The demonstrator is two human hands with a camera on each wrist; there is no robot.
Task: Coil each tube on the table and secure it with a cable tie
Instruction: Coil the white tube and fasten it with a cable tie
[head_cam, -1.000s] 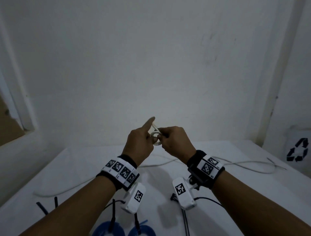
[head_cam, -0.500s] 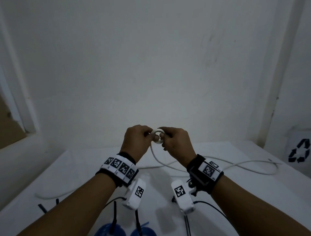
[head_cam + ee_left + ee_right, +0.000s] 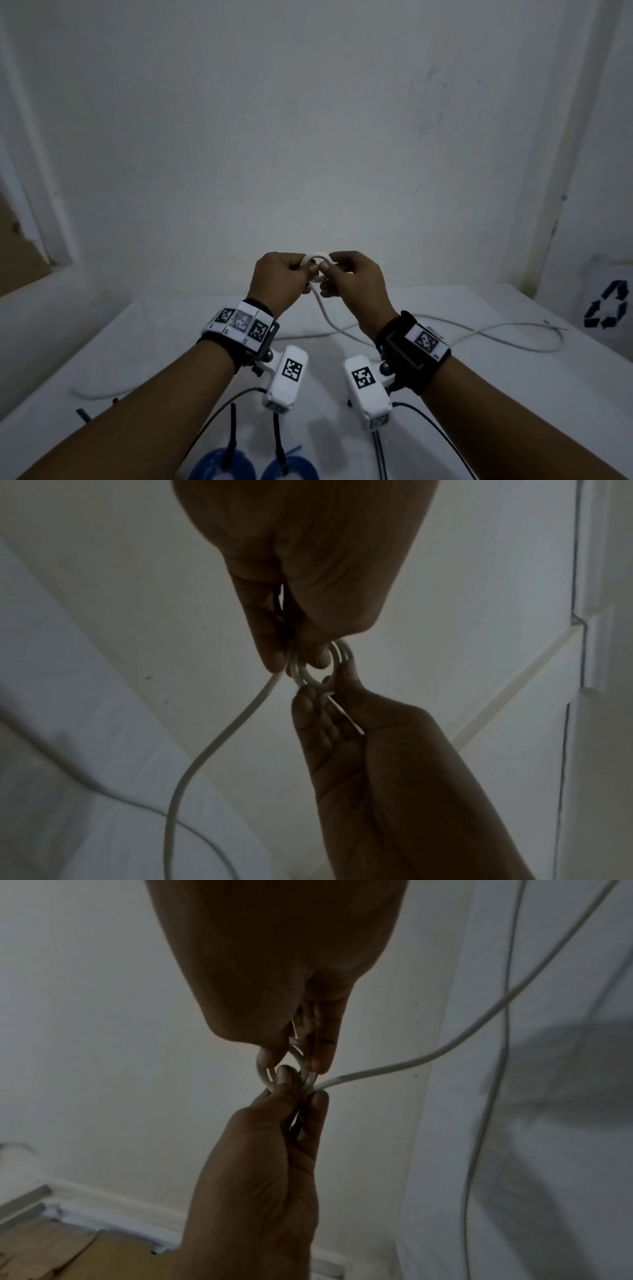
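White tube [image 3: 317,270]: smooth, round-sectioned and flexible, wound into a small tight ring of about two turns, held in the air above the bench [image 3: 479,394] between both hands.
Loose length: one strand drops from the ring, curves down to the bench top and snakes away to the right in a long bend.
Left hand [image 3: 279,281]: thumb and curled fingers pinch the left side of the ring; the left wrist view shows the fingertips [image 3: 274,661] closed on the strand where it leaves the coil.
Right hand [image 3: 356,284]: fingers curled, pinching the right side of the ring; the right wrist view shows a thin pale strip running back into the palm, too slim to identify.
Blue coils [image 3: 222,467]: two glossy blue tube rings lie at the near bench edge, each crossed by a black cable tie [image 3: 279,442] standing up from it.
Bench surface: matte white, plain.
Wristbands [image 3: 239,325]: black straps carrying white panels printed with square black-and-white coded markers; small characters beneath them are unreadable.
Bin [image 3: 606,305]: white, at far right, printed with a dark recycling-arrows symbol.
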